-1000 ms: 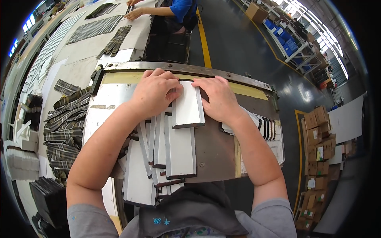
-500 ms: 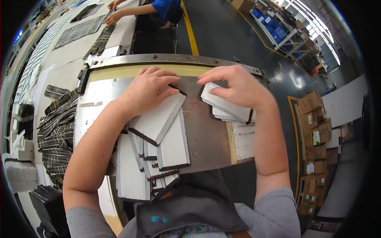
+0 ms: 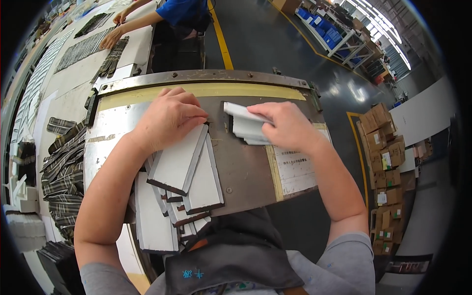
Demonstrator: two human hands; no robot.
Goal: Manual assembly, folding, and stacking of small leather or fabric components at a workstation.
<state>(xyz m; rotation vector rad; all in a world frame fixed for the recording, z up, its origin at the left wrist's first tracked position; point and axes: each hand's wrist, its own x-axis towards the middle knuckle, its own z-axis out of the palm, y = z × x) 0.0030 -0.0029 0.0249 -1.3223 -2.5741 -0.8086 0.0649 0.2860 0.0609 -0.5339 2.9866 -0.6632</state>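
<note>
Right hand (image 3: 290,127) pinches white stack (image 3: 244,125), apparently keeping edges aligned. Left hand (image 3: 169,117): fingers (image 3: 191,110) bunched at overlapping panels' (image 3: 178,160) top; cannot tell if pinching.

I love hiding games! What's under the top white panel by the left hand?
Under the top white panel, more dark-edged white panels stick out. The parts it covers can't be seen.

I'm getting a bright picture, lit by white ceiling tubes (image 3: 404,58) that glare at upper right and reflect as pale patches off the dark floor (image 3: 334,89). The white panels (image 3: 177,164) read fairly crisp; toward the black fisheye rim, straight edges bow and background detail softens.
</note>
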